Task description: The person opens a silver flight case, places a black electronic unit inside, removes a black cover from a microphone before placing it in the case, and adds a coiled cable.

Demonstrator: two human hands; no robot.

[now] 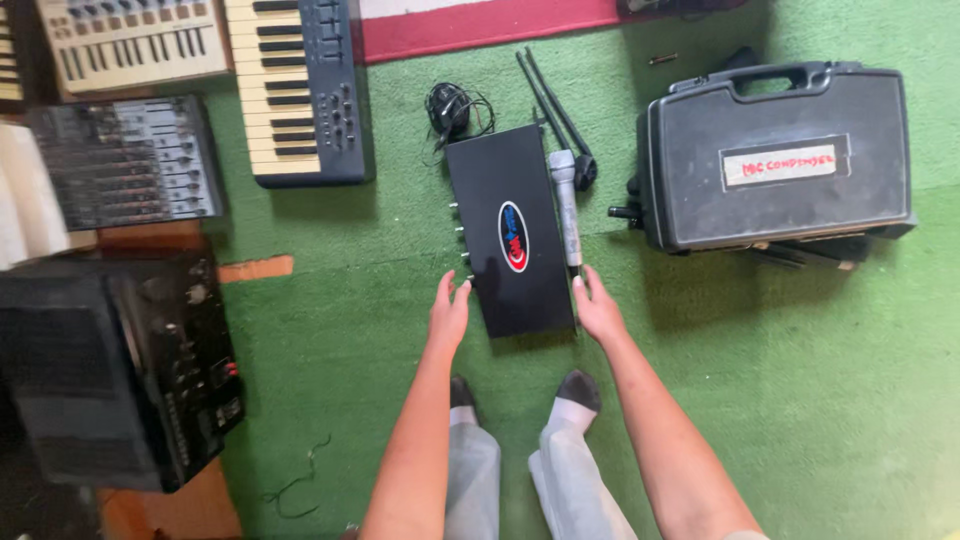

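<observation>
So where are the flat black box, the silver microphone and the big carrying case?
Flat black box (pixel 508 232), head view, middle of its top face.
Silver microphone (pixel 567 205), head view, middle of its handle.
Big carrying case (pixel 690 180), head view, bare lid left of the label.

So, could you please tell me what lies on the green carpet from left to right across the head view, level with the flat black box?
Black speaker cabinet → left hand → flat black box → silver microphone → right hand → black hard carrying case.
</observation>
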